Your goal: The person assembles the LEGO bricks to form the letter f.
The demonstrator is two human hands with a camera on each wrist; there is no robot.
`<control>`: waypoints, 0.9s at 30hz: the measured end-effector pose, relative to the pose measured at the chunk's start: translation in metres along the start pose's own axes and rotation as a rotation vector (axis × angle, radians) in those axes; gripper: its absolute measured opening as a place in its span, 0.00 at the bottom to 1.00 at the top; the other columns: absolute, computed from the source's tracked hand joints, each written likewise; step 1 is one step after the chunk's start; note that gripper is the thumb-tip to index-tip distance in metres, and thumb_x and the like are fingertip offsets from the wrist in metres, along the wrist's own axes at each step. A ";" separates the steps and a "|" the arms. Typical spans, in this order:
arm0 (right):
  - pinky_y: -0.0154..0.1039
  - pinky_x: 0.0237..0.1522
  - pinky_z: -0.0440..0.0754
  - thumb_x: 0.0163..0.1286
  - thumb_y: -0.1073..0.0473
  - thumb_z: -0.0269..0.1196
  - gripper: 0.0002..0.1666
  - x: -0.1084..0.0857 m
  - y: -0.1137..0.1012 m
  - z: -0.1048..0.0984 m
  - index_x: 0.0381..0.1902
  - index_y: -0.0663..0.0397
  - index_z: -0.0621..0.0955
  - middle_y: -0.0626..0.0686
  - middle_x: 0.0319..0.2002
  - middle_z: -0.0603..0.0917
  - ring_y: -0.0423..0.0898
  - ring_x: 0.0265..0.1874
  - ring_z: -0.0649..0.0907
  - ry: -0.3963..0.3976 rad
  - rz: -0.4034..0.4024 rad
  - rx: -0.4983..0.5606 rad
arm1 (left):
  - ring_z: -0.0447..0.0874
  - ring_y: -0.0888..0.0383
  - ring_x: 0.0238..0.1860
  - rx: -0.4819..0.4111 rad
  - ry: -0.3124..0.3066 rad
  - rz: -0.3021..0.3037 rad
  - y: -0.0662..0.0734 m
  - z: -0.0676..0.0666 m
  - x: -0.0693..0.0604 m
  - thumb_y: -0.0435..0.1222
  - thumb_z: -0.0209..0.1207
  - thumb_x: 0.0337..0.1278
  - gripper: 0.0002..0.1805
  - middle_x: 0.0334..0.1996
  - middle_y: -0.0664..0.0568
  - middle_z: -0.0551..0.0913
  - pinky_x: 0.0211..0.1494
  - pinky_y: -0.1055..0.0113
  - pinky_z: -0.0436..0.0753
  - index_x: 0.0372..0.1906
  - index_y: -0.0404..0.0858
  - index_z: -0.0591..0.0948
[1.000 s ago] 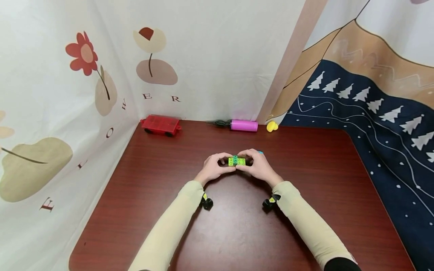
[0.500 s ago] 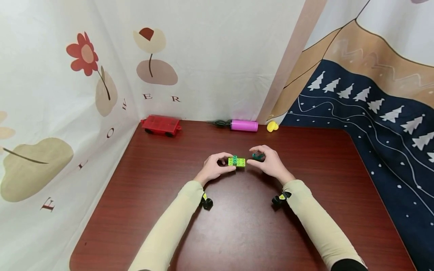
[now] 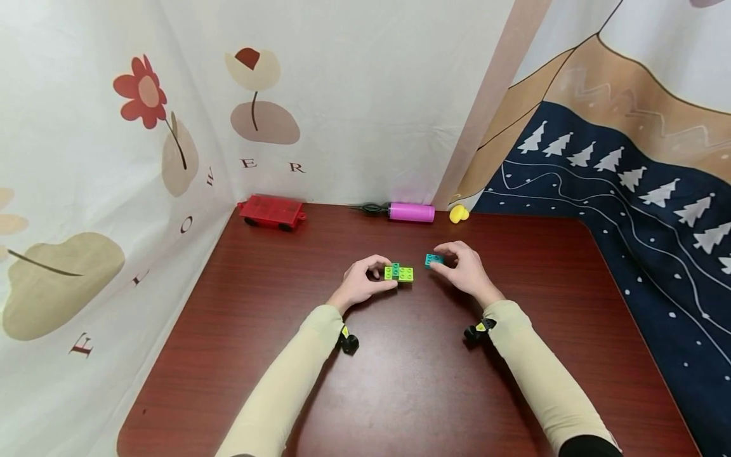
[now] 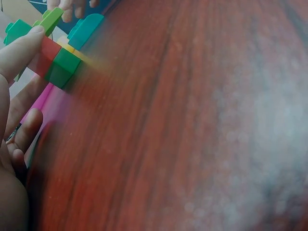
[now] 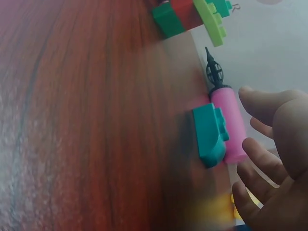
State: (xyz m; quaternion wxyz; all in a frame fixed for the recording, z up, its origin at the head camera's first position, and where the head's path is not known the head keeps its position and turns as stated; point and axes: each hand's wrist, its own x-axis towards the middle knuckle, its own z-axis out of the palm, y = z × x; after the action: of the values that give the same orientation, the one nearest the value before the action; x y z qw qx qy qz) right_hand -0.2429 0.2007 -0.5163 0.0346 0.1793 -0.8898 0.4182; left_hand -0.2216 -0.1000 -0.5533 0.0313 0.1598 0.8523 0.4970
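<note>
In the head view the left hand (image 3: pixel 362 280) pinches a block stack (image 3: pixel 405 274) between thumb and fingers. The left wrist view shows the stack's red block (image 4: pixel 45 56), with a dark green block (image 4: pixel 63 67) at the bottom, a lime piece (image 4: pixel 50 21) above and a green block on top. Just right of the stack, a teal block (image 3: pixel 433 259) with a rounded end stands on the table. Beside it is the right hand (image 3: pixel 465 271), its fingers spread; the right wrist view shows a gap between them and the teal block (image 5: pixel 210 134).
Along the table's back edge lie a red wheeled toy base (image 3: pixel 271 211) at the left, a pink pump (image 3: pixel 411 212) with a black tip, and a small yellow object (image 3: pixel 459 214). Printed cloth (image 3: pixel 365 95) hangs behind the brown table (image 3: pixel 388 393).
The right hand has moved right, away from the block stack. The teal block, which it held near its fingers, now stands on the table, released. The left hand has stayed in place.
</note>
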 end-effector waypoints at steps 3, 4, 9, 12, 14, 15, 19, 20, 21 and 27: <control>0.59 0.58 0.78 0.66 0.56 0.76 0.23 0.000 0.003 0.000 0.55 0.60 0.86 0.61 0.52 0.85 0.58 0.53 0.82 0.002 -0.010 -0.052 | 0.79 0.60 0.40 -0.001 0.002 -0.005 0.000 0.000 0.000 0.52 0.78 0.52 0.21 0.40 0.62 0.86 0.49 0.60 0.76 0.51 0.60 0.85; 0.60 0.59 0.76 0.66 0.55 0.76 0.23 0.000 0.004 0.001 0.56 0.60 0.86 0.61 0.53 0.85 0.59 0.54 0.81 -0.002 -0.012 -0.070 | 0.79 0.60 0.40 -0.002 0.003 -0.006 0.000 0.000 0.000 0.52 0.78 0.52 0.21 0.40 0.63 0.86 0.49 0.60 0.75 0.51 0.60 0.85; 0.61 0.64 0.70 0.65 0.54 0.76 0.26 0.002 0.009 0.003 0.57 0.61 0.85 0.63 0.55 0.84 0.61 0.58 0.79 -0.041 -0.004 -0.137 | 0.79 0.60 0.40 -0.003 0.010 -0.001 0.000 0.001 0.000 0.52 0.78 0.52 0.21 0.39 0.63 0.85 0.50 0.60 0.74 0.51 0.60 0.85; 0.61 0.65 0.70 0.64 0.54 0.77 0.28 0.003 0.009 0.005 0.58 0.62 0.85 0.64 0.56 0.84 0.61 0.58 0.79 -0.064 0.009 -0.147 | 0.79 0.60 0.40 -0.003 0.013 0.004 0.000 0.001 0.000 0.53 0.78 0.52 0.21 0.39 0.63 0.85 0.50 0.60 0.74 0.50 0.59 0.86; 0.61 0.66 0.69 0.65 0.54 0.77 0.29 0.004 0.010 0.008 0.59 0.63 0.84 0.64 0.56 0.84 0.61 0.58 0.79 -0.079 0.018 -0.153 | 0.79 0.60 0.40 -0.004 0.011 0.005 0.000 0.001 0.000 0.53 0.78 0.52 0.21 0.39 0.63 0.85 0.49 0.60 0.74 0.50 0.59 0.86; 0.61 0.66 0.69 0.65 0.53 0.77 0.29 0.005 0.009 0.009 0.59 0.62 0.84 0.64 0.56 0.84 0.61 0.58 0.79 -0.084 0.022 -0.155 | 0.79 0.61 0.40 -0.004 0.010 0.006 0.000 0.001 0.000 0.53 0.78 0.52 0.21 0.40 0.63 0.85 0.49 0.60 0.74 0.50 0.59 0.86; 0.60 0.65 0.70 0.66 0.53 0.76 0.28 0.007 0.009 0.012 0.59 0.62 0.85 0.63 0.56 0.85 0.61 0.57 0.79 -0.097 0.029 -0.170 | 0.79 0.61 0.40 -0.002 0.010 0.009 0.000 0.001 -0.001 0.53 0.78 0.52 0.21 0.40 0.63 0.85 0.49 0.60 0.74 0.51 0.60 0.86; 0.60 0.65 0.70 0.67 0.54 0.76 0.27 0.007 0.009 0.013 0.58 0.62 0.85 0.63 0.56 0.85 0.61 0.56 0.80 -0.097 0.029 -0.172 | 0.79 0.60 0.40 -0.002 0.010 0.009 0.000 0.001 -0.001 0.53 0.78 0.52 0.20 0.40 0.63 0.85 0.49 0.60 0.74 0.50 0.60 0.86; 0.60 0.64 0.70 0.67 0.54 0.75 0.26 0.007 0.009 0.013 0.58 0.62 0.85 0.63 0.55 0.86 0.61 0.56 0.80 -0.096 0.029 -0.173 | 0.79 0.60 0.40 -0.002 0.010 0.010 0.000 0.001 -0.001 0.54 0.78 0.53 0.20 0.40 0.63 0.85 0.49 0.59 0.74 0.50 0.60 0.86; 0.60 0.62 0.72 0.70 0.54 0.74 0.22 0.010 0.011 0.012 0.56 0.62 0.86 0.63 0.53 0.86 0.61 0.54 0.81 -0.091 0.032 -0.158 | 0.79 0.58 0.40 0.000 0.011 0.010 0.002 0.000 0.000 0.53 0.77 0.53 0.20 0.38 0.61 0.85 0.48 0.58 0.74 0.51 0.60 0.86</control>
State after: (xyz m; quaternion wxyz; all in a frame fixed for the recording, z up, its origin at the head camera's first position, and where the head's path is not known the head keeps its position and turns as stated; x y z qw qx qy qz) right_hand -0.2545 0.1948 -0.5300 0.0016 0.1805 -0.9234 0.3386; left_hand -0.2210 -0.0989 -0.5517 0.0243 0.1614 0.8517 0.4980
